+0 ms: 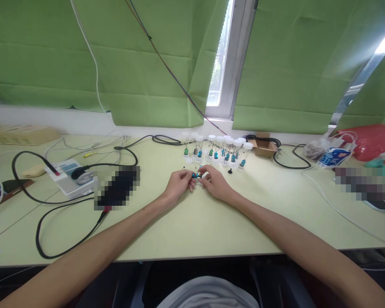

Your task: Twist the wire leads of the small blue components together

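At the left, a ridged, cream-coloured block lies at the back of the smooth, pale yellow-green tabletop. Nearer, a boxy white plastic unit sits among looping, rubbery black cables. In the middle, the small blue-and-black piece is between the hands, above the tabletop and just in front of a cluster of clear cylindrical jars with round white lids. Inside these stand blue, green and greyish bits with thin dark stems. A tiny black part lies before them; farther right come an open brown cardboard box and a crinkled red plastic bag.

Both forearms reach forward and converge. The left hand pinches the blue-and-black piece between thumb and fingers; the right hand curls inward, its thumb and fingertips seemingly closed on the other end — the grip is small in view.

A blue-and-white packet beside the bag carries bold white print — too blurred to read reliably.
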`<state>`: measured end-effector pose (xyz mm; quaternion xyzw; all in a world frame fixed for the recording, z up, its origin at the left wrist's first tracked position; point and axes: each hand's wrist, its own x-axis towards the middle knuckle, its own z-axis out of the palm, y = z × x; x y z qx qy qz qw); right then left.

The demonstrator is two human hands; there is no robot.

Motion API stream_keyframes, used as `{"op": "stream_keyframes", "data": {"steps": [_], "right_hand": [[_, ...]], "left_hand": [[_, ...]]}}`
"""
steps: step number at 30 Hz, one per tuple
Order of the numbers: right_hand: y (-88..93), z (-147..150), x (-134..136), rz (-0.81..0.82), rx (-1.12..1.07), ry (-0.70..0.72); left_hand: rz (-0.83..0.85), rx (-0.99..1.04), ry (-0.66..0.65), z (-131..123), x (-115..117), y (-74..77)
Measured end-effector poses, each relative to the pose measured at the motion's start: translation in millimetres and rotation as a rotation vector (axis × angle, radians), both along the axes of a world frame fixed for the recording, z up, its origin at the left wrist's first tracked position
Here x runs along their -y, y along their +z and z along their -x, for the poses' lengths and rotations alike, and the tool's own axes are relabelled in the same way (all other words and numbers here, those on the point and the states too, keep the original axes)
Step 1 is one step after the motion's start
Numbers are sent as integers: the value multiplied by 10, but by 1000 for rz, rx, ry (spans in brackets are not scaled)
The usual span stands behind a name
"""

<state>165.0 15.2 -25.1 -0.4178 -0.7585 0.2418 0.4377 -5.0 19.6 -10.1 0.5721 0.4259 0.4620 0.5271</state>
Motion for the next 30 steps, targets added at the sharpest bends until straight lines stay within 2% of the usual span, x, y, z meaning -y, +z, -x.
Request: {"op": "stream_keyframes", "data": {"steps": [14, 22, 30], "right_hand": [[97, 19, 63, 70, 10, 17], [84, 17, 59, 20, 34, -38], [46, 6, 31, 63, -31, 8]], "left_hand": [[1, 8, -14, 4, -11, -11], [2, 6, 8, -2, 2, 4], [-7, 5, 5, -4, -3, -6]]}}
